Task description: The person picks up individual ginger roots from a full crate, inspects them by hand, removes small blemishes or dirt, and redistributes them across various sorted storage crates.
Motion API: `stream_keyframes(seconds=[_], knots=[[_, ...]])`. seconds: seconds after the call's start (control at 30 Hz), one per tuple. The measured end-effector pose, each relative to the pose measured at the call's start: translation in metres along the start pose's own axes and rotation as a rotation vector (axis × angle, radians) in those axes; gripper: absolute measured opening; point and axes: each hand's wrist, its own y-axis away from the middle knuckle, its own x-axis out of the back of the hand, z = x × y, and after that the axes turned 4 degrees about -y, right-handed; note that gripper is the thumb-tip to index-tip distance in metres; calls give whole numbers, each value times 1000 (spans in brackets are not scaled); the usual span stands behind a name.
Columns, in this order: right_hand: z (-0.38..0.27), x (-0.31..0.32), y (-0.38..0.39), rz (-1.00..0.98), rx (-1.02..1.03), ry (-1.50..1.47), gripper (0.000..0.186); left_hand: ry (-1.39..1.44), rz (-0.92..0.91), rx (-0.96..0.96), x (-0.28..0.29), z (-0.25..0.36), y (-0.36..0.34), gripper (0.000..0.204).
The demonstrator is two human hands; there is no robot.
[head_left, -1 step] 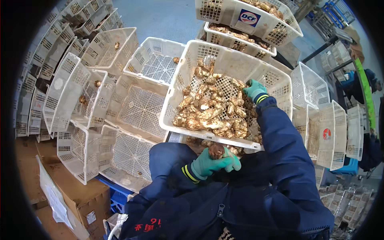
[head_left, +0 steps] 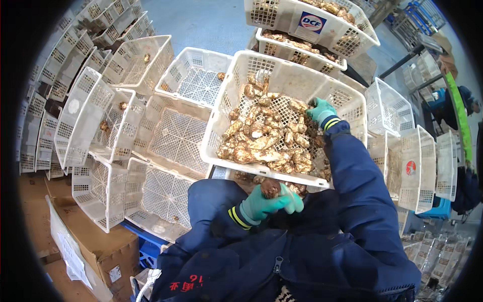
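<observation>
A white perforated plastic crate stands in front of me, with many knobbly tan and brown mushrooms lying across its bottom. Below its near edge, my left hand, in a green glove, is closed round a mushroom with a dark brown cap. The lower part of that mushroom is hidden by the fingers. My right hand, gloved the same way, reaches inside the crate near its right wall. Its fingers are curled and meet a mushroom at the fingertips; part of the grip is hidden.
Under the near rim, another crate of mushrooms partly shows. To the left stand several white crates, some with a stray mushroom. Filled crates are stacked beyond. Cardboard boxes lie lower left, more crates at right.
My left hand and its mushroom have shifted very slightly upward. My right hand stays at almost the same place in the crate.
</observation>
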Motion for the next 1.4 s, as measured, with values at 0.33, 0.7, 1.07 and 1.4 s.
stream_keyframes(seconds=[0.33,0.7,1.07,1.4], knots=[[-87,69,209,94,830,-442,64,284,363,179,-5,9,7,57],[-84,-26,288,-156,92,-1880,27,-39,435,14,-32,4,10,47],[-57,-16,297,-162,565,-1702,41,-106,349,-7,-50,15,21,32],[-68,-17,293,-374,281,-2034,40,246,185,187,-48,3,15,30]])
